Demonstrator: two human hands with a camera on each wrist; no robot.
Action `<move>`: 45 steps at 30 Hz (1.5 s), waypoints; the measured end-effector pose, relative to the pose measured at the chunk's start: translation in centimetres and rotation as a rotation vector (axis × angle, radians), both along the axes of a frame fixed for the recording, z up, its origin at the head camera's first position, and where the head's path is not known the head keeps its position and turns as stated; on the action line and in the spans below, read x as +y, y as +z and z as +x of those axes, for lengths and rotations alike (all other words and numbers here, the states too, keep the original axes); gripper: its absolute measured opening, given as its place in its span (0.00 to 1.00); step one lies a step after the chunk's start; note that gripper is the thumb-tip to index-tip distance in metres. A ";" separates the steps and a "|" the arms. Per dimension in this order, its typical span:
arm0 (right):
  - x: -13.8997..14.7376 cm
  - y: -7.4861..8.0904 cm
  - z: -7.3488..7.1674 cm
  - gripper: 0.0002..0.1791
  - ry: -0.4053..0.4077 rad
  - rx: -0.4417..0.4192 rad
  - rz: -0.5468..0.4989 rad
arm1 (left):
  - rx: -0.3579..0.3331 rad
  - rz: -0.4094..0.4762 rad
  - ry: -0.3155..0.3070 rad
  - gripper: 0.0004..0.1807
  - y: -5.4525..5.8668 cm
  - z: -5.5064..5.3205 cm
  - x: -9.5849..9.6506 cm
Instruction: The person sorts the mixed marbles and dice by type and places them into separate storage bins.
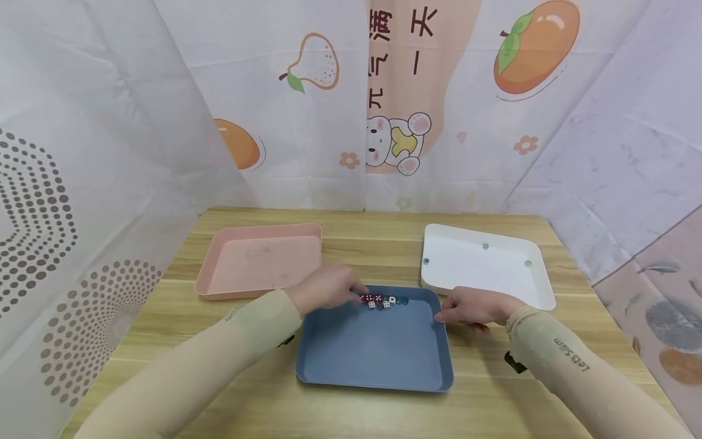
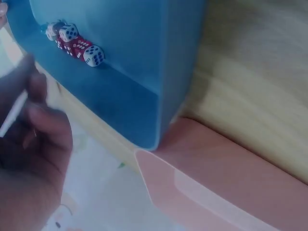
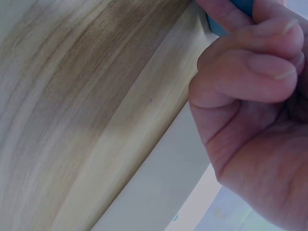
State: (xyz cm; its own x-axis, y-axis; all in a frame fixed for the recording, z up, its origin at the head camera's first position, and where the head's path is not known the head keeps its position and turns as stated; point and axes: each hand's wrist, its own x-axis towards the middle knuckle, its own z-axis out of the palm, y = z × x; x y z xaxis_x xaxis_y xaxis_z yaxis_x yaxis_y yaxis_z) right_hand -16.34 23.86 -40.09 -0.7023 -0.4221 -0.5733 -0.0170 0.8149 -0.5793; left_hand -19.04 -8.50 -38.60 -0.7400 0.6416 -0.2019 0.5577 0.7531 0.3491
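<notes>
Dice (image 1: 378, 299) – red ones and white ones, bunched against the far wall of the blue tray (image 1: 373, 353), about its 12 o'clock, with a few blue-green beads (image 1: 404, 300) trailing toward 1. The wall backs the heap, which likely stops small pieces from rolling away under the fingers. Left hand (image 1: 327, 286) comes in over the rim at 11 o'clock, fingertips bent down beside the red dice; whether they pinch a piece, cannot tell – the hand hides its own tips in the head view, and the left wrist view is dim. Right hand (image 1: 476, 305) at 2 o'clock grips the blue tray's side rim, thumb on the inner face, other fingers curled outside; probably there to steady the tray. Pink tray (image 1: 263, 262) sits off at 10 o'clock, its near corner close by the blue one; touching or not, unclear. White tray (image 1: 477, 274) at 2 o'clock, beyond the right hand, holds three small beads (image 1: 485, 246) spread well apart. Both flank the blue tray on the wooden table (image 1: 378, 250), presumably so that each lies within easy reach of one hand.
</notes>
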 end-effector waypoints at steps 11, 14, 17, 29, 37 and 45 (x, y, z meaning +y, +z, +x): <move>-0.3 0.1 0.1 0.25 -0.002 -0.003 0.005 | -0.144 0.000 -0.086 0.11 -1.4 -2.1 1.9; -0.2 0.1 0.1 0.25 -0.006 -0.003 0.008 | -0.148 -0.033 -0.101 0.11 -1.5 -2.4 2.2; -0.2 0.1 0.1 0.25 -0.006 -0.002 0.003 | -0.139 -0.076 -0.118 0.12 -1.6 -2.8 2.6; -0.1 0.0 0.1 0.25 -0.011 -0.007 0.000 | -0.062 -0.124 -0.211 0.10 -2.0 -2.9 3.3; -0.2 0.1 0.1 0.24 -0.015 -0.012 0.001 | -0.063 -0.110 -0.217 0.09 -2.1 -2.9 3.1; -0.2 0.2 0.1 0.24 -0.009 -0.012 0.006 | -0.043 -0.131 -0.222 0.11 -2.4 -3.1 2.9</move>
